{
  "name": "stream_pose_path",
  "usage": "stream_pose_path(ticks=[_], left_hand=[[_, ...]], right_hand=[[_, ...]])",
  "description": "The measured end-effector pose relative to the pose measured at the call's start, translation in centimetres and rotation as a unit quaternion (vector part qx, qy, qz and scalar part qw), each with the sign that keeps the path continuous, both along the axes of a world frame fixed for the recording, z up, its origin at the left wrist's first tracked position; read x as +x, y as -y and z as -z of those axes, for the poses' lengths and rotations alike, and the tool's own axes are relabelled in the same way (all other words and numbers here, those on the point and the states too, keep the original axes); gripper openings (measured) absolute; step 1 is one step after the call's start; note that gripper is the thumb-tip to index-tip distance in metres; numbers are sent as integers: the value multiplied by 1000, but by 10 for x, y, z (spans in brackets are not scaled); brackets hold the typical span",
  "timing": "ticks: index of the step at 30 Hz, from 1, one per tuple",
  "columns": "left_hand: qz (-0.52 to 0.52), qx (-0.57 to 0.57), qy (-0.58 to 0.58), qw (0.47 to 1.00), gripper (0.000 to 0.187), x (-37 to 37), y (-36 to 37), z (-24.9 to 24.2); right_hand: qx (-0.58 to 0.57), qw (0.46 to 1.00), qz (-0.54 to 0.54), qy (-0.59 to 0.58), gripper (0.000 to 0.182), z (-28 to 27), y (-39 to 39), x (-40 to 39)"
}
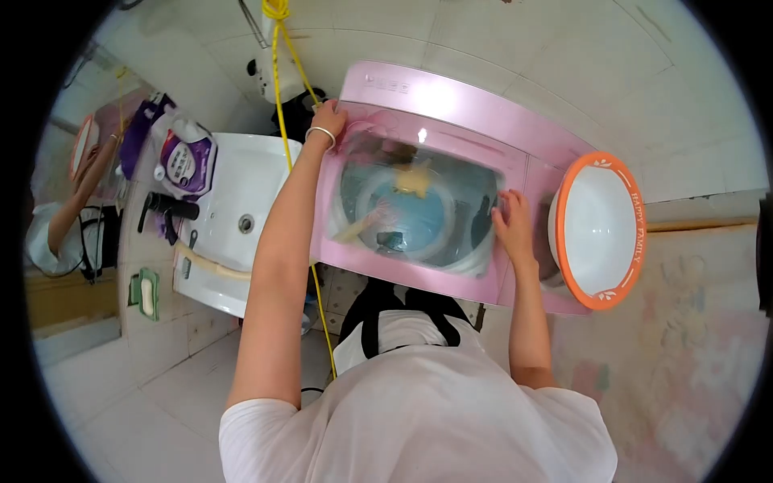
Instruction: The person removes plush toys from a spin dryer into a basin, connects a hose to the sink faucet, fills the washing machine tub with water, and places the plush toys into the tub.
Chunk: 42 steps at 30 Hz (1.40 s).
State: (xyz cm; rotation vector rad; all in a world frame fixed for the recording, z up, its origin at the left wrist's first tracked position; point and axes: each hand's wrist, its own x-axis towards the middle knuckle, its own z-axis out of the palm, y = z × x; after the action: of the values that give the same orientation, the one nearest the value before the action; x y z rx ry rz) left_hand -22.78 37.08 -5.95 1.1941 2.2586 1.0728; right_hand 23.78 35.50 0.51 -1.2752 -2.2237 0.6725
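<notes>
Beside white sink (229,181), pink washing machine (403,270), tiled wall (483,48), right fingers (513,201) parted, left fingers (328,111) curled, grip unclear

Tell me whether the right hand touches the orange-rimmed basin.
Apart: the head view shows a pink strip of washing machine between right hand and basin.

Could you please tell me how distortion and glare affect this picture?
Head view: black rounded corners and bowed tile lines on the wall suggest strong wide-angle distortion; head view: reflections and a small glare spot mark the lid of the pink washing machine, making what lies beneath harder to read.
</notes>
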Motion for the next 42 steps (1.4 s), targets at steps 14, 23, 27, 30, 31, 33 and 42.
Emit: stream_pose_path(ticks=[14, 23, 27, 30, 31, 33, 42], left_hand=[[-70, 46, 27, 996, 46, -29, -63, 23], [-95, 174, 282, 939, 37, -26, -90, -27], [-106, 175, 311, 928, 38, -18, -89, -32], [-90, 167, 282, 940, 48, -14, -87, -34], [-91, 168, 284, 940, 48, -14, -85, -36], [-65, 89, 190, 976, 73, -15, -80, -41], [80, -72, -177, 978, 108, -13, -68, -61]], right_hand=[[28, 989, 140, 49, 50, 18, -53, 32], [23, 987, 138, 80, 47, 6, -52, 13], [62, 997, 30, 26, 40, 17, -66, -11], [22, 999, -21, -26, 35, 22, -85, -47], [22, 999, -22, -23, 35, 27, -94, -57], [23, 1000, -16, -5, 31, 35, -114, -75], [-38, 979, 191, 58, 35, 43, -181, -119]])
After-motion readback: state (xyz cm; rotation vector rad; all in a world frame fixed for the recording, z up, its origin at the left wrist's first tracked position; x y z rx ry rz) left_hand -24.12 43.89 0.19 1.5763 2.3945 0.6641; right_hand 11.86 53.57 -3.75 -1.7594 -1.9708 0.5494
